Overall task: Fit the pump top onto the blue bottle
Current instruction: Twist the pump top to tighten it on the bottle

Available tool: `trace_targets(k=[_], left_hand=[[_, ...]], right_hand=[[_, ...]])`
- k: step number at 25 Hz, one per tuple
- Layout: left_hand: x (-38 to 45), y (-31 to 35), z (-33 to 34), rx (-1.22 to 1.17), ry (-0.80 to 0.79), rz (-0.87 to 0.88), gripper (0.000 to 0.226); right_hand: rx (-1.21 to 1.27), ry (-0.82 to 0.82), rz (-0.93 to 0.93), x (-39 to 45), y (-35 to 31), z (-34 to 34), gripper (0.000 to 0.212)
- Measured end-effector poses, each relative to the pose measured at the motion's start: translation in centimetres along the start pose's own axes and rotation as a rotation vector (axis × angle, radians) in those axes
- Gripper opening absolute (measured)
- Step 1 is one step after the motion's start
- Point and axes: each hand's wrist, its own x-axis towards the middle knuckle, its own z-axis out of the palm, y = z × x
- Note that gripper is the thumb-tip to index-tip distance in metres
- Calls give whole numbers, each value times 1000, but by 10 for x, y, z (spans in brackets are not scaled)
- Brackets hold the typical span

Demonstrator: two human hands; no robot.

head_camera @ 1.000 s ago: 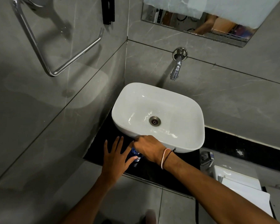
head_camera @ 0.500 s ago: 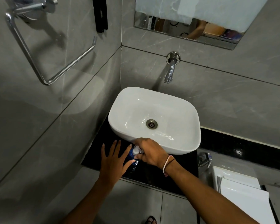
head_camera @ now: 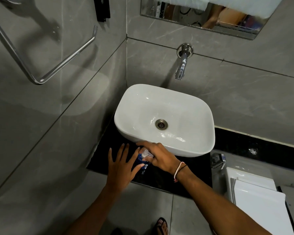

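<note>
A small blue bottle (head_camera: 140,160) stands on the black counter (head_camera: 185,173) just in front of the white basin. Its clear white pump top (head_camera: 147,153) sits over the bottle's neck, and my right hand (head_camera: 159,156) is closed on it from the right. My left hand (head_camera: 121,166) rests against the bottle's left side with fingers spread and the thumb touching the bottle's lower part. Most of the bottle is hidden between the two hands.
The white basin (head_camera: 202,119) with a metal drain fills the counter behind the hands, under a chrome wall tap (head_camera: 182,65). A chrome towel rail (head_camera: 61,65) hangs on the left wall. A white toilet tank (head_camera: 255,197) and a chrome flush fitting (head_camera: 218,160) stand at the right.
My right hand has shifted on the bottle's top, and the clear pump head now shows between the hands. The left hand stays flat against the bottle. The camera view has tilted slightly.
</note>
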Motion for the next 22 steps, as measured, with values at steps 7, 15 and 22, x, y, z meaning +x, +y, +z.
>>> trace_targets(k=[7, 15, 22], left_hand=[[1, 3, 3, -1, 44, 14, 66], [1, 0, 2, 17, 101, 58, 66], [0, 0, 1, 21, 102, 59, 64]], right_hand=[[23, 38, 31, -3, 7, 6, 51], [-24, 43, 78, -5, 5, 11, 68], [-7, 114, 24, -10, 10, 12, 45]])
